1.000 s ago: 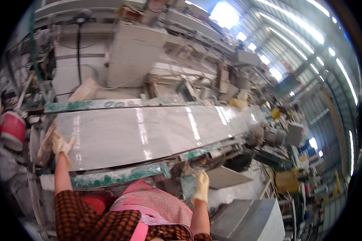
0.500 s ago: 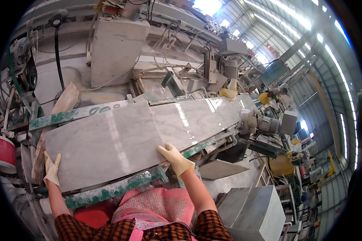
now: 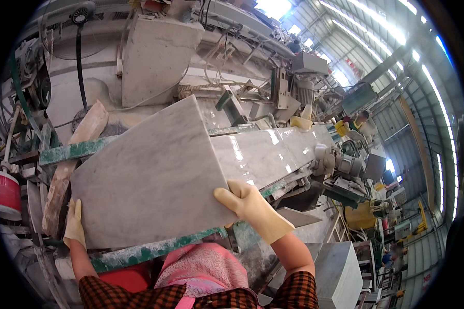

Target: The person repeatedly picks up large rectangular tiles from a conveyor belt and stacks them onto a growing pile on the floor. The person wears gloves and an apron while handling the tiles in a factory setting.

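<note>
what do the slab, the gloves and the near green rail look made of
Slab: probably marble or similar stone, smooth, with faint grey veining.
Gloves: likely rubber or latex, matt cream, thin-looking and snug.
Near green rail: perhaps painted metal, the green patchy with pale wear or dust.

Your slab (image 3: pixel 149 177) | pale grey stone, faint darker veining | flat, straight-edged, smooth-faced | you hold it tilted by its left and right edges, far side raised | left-centre of the frame, one corner pointing toward upper centre
</note>
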A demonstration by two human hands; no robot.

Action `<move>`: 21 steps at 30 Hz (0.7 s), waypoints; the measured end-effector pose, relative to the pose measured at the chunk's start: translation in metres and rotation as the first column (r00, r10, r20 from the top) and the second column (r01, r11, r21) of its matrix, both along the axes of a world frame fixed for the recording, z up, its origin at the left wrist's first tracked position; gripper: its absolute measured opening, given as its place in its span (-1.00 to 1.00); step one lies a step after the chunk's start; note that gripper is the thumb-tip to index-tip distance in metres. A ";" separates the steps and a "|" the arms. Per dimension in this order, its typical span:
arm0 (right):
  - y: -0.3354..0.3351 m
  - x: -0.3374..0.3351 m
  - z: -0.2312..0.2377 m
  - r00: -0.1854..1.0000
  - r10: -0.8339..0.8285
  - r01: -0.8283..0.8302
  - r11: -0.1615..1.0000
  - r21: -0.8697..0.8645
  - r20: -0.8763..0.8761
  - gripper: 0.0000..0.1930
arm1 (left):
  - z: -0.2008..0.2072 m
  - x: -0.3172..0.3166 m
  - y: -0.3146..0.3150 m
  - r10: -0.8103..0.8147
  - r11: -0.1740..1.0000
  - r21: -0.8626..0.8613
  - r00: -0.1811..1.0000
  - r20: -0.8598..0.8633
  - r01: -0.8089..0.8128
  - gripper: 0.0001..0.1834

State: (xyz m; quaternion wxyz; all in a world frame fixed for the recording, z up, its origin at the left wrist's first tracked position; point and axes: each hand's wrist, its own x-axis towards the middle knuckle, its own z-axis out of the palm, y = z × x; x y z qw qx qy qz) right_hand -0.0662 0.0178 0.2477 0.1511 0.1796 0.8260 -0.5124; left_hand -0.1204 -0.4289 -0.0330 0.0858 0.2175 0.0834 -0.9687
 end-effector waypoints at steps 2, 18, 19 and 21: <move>0.004 0.003 -0.012 0.999 0.035 -0.033 0.995 0.095 -0.025 -0.71 | 0.046 0.002 0.023 -0.021 0.998 -0.060 0.995 0.096 0.027 -0.26; 0.046 0.027 -0.088 0.985 -0.024 0.040 0.995 -0.089 0.173 -0.54 | -0.060 -0.055 -0.060 -0.108 -0.434 -0.578 0.597 0.795 0.691 -0.08; 0.055 0.031 -0.094 0.981 0.176 -0.182 0.980 0.076 0.081 -0.53 | -0.079 -0.062 -0.072 -0.115 -0.440 -0.641 0.668 0.735 0.629 -0.19; 0.058 0.030 -0.109 0.926 0.362 -0.323 0.905 0.276 -0.105 -0.44 | -0.127 -0.070 -0.133 -0.019 -0.591 -0.636 0.780 0.625 0.495 -0.22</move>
